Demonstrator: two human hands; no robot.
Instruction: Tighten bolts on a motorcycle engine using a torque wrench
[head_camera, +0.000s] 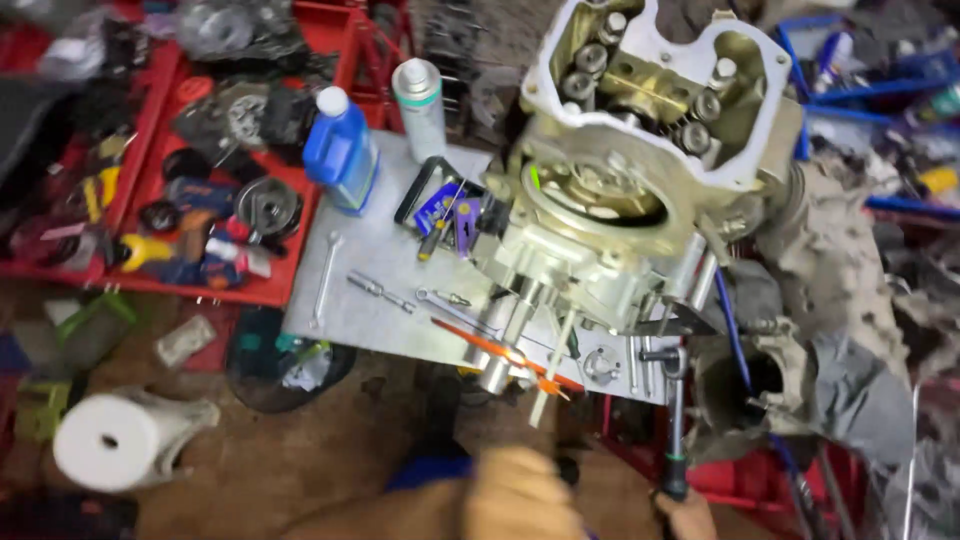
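Observation:
A large metal engine head (640, 170) with an open valve cover stands on the right part of a grey metal table (375, 300). My right hand (686, 516) is at the bottom edge, closed on the black handle of a ratchet wrench (676, 420) that points up toward the engine's lower side. My left hand (520, 495) is blurred below the table's front edge, with a blue sleeve beside it; I cannot tell whether it holds anything. An orange-handled tool (495, 350) lies slanted under the engine.
A blue bottle (342, 150) and a white spray can (420, 105) stand at the table's back. Spanners (325, 280) lie on the table. Red trays (215, 290) of parts are at the left. A paper roll (105, 440) and a black bucket (285, 370) are on the floor.

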